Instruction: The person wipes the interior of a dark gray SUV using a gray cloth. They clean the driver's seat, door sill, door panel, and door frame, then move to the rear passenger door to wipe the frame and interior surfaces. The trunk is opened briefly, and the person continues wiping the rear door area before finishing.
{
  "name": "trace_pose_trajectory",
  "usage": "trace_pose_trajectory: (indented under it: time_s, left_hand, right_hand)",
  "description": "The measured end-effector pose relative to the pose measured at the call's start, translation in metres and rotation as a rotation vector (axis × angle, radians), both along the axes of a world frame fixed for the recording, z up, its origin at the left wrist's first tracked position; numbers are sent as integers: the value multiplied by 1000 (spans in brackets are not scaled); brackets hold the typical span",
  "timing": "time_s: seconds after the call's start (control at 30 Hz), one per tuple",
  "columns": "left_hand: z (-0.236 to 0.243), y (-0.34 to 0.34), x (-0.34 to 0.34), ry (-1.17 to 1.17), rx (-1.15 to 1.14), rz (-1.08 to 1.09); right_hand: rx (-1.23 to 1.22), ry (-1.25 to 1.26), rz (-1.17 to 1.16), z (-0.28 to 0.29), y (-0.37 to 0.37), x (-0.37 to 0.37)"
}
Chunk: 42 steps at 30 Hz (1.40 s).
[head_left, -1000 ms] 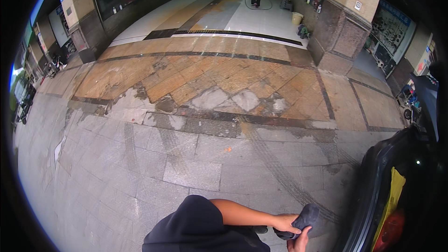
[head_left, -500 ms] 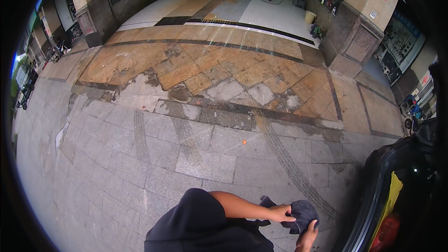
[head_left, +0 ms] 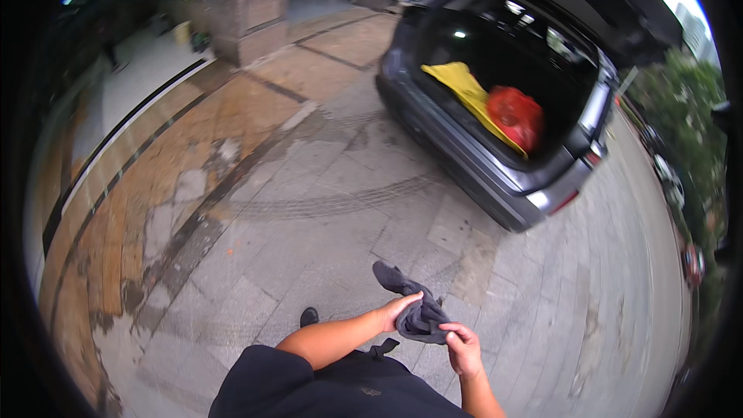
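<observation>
A dark grey cloth (head_left: 422, 319) is bunched between my two hands, in front of my body. My left hand (head_left: 398, 311) is closed on its left side, the thumb lying over the fabric. At the lower right edge, my right hand (head_left: 463, 347) pinches the cloth between thumb and fingers. One rolled end of it sticks out to the upper left, past my left hand. Both hands are off the ground, well apart from the car.
A dark grey car (head_left: 472, 162) stands ahead to the right, its tailgate (head_left: 573, 0) raised. In its boot lie a yellow cloth (head_left: 468, 97) and a red plastic bag (head_left: 515, 118). A stone pillar (head_left: 246, 15) rises at the far left. Trees (head_left: 681, 101) and parked vehicles line the road at right.
My view has swung to the right, bringing the car's open boot into sight. My hands have shifted on the cloth, which is now more gathered and twisted between them.
</observation>
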<state>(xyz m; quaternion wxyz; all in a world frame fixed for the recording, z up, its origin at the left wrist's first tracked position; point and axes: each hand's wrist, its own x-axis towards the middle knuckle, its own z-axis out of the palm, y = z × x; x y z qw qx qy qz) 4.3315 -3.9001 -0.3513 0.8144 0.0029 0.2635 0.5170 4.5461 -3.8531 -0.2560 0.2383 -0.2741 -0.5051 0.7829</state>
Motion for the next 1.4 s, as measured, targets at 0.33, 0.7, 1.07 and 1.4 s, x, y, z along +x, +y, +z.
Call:
trace_pose_trajectory:
  time_s: [0.33, 0.7, 1.07, 1.4]
  left_hand:
    - [3, 109, 167, 535, 430, -336]
    - [-96, 262, 251, 878, 337, -882]
    - [-101, 529, 383, 355, 55, -797]
    - [-139, 799, 557, 78, -3, -836]
  right_hand:
    - [-445, -299, -226, -56, 19, 202]
    - [-183, -154, -413, -83, 222, 254]
    - [-239, 188, -470, -36, 413, 368]
    - [-169, 119, -669, -90, 644, 536]
